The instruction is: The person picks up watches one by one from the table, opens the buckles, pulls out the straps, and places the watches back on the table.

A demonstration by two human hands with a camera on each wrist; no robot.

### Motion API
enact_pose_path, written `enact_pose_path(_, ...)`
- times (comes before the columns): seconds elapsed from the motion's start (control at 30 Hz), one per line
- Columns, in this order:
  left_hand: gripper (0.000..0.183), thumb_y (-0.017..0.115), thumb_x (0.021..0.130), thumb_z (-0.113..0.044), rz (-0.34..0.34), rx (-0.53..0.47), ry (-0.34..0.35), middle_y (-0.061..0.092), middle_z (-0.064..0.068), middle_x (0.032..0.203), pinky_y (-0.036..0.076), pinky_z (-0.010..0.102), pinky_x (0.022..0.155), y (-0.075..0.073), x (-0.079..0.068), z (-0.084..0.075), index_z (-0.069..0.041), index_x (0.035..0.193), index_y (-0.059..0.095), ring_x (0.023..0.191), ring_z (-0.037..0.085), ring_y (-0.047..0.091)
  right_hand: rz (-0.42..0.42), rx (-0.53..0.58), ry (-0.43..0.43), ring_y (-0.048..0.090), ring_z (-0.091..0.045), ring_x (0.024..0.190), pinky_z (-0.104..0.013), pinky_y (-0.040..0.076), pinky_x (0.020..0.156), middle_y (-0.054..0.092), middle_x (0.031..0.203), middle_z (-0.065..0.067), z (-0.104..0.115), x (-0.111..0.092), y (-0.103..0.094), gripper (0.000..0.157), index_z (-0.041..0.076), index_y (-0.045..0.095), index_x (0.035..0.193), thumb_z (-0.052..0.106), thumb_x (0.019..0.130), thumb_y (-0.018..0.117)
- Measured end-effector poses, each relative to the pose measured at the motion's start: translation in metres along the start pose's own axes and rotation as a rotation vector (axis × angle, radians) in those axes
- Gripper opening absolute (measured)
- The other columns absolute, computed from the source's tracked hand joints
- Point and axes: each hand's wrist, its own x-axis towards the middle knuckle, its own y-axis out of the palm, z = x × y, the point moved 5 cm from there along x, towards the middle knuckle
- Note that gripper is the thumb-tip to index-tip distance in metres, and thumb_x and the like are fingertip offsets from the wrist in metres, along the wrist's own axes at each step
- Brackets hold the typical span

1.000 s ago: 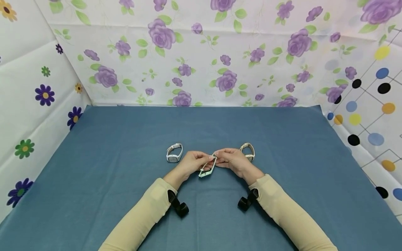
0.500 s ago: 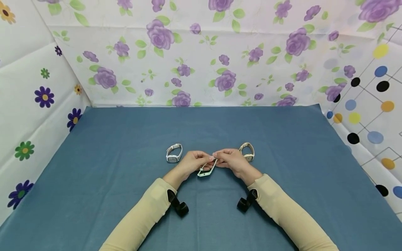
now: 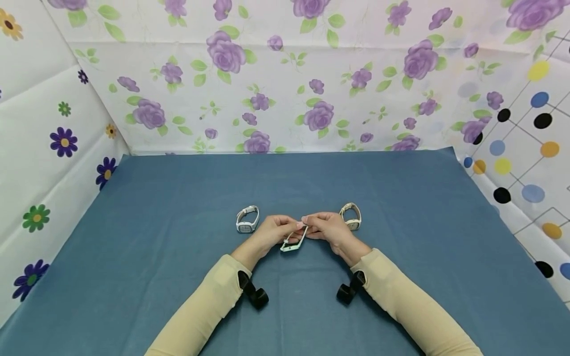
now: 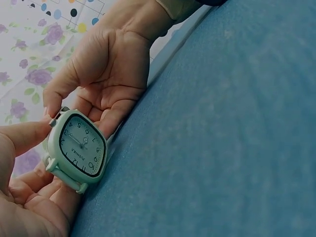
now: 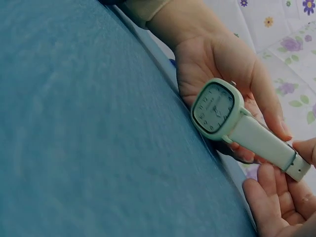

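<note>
A mint-green wristwatch [image 3: 291, 246] hangs from its strap between the two hands, in the middle of the table. My left hand [image 3: 271, 232] pinches the strap between thumb and fingers. My right hand [image 3: 330, 229] pinches the strap's upper end from the other side, the fingertips of both hands almost meeting. In the left wrist view the square watch face [image 4: 83, 145] is turned to the camera, its crown at the edge. The pale strap [image 5: 261, 143] with its keeper and a hole shows in the right wrist view. Fingers partly hide where the strap ends meet.
A white watch [image 3: 245, 227] stands on the blue tablecloth [image 3: 178, 207] left of the hands. Just behind the right hand is a cream-coloured watch [image 3: 354, 224]. Flowered cloth [image 3: 276, 89] walls off the table's back; patterned sheets border both sides.
The watch case has shifted slightly left and the right hand has drawn in a little. Both hands keep their pinch on the strap; the other two watches stay in place.
</note>
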Motion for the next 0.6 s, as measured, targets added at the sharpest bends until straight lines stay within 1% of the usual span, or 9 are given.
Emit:
enact_pose_path(0.2, 0.025, 0.06, 0.094, -0.015, 0.011, 0.004, -0.005, 0.068, -0.002, 0.081, 0.058, 0.027, 0.073, 0.0002, -0.0006, -0.0008, 0.008, 0.104, 0.066, 0.076, 0.008, 0.066, -0.016, 0.022, -0.026, 0.066, -0.009, 0.067, -0.026, 0.059, 0.07, 0.068, 0.072, 0.003, 0.0, -0.0005, 0.0001, 0.033, -0.013, 0.061, 0.114, 0.012, 0.093, 0.06)
enact_pose_path(0.27, 0.024, 0.06, 0.094, -0.014, 0.009, -0.001, -0.006, 0.068, -0.002, 0.081, 0.058, 0.026, 0.072, -0.0001, -0.0013, -0.0014, 0.008, 0.104, 0.066, 0.076, 0.008, 0.066, -0.022, 0.027, -0.021, 0.066, -0.009, 0.068, -0.026, 0.059, 0.07, 0.068, 0.072, 0.003, -0.0002, 0.0, -0.0001, 0.033, -0.012, 0.061, 0.115, 0.013, 0.094, 0.06)
enact_pose_path(0.47, 0.022, 0.06, 0.094, -0.014, 0.004, 0.008, -0.001, 0.068, -0.002, 0.079, 0.057, 0.026, 0.071, -0.0004, -0.0022, -0.0016, 0.006, 0.1, 0.067, 0.074, 0.008, 0.065, -0.041, 0.093, 0.006, 0.066, -0.009, 0.068, -0.026, 0.059, 0.069, 0.067, 0.072, 0.001, 0.0008, 0.0005, -0.0038, 0.034, -0.011, 0.06, 0.118, 0.014, 0.094, 0.059)
enact_pose_path(0.6, 0.024, 0.06, 0.094, -0.015, 0.006, 0.021, 0.004, 0.068, -0.002, 0.077, 0.057, 0.026, 0.071, 0.0001, -0.0018, -0.001, 0.007, 0.1, 0.067, 0.073, 0.008, 0.065, -0.026, 0.084, 0.006, 0.065, -0.009, 0.068, -0.026, 0.059, 0.07, 0.067, 0.072, 0.001, 0.0012, -0.0002, -0.0044, 0.035, -0.012, 0.059, 0.118, 0.014, 0.095, 0.059)
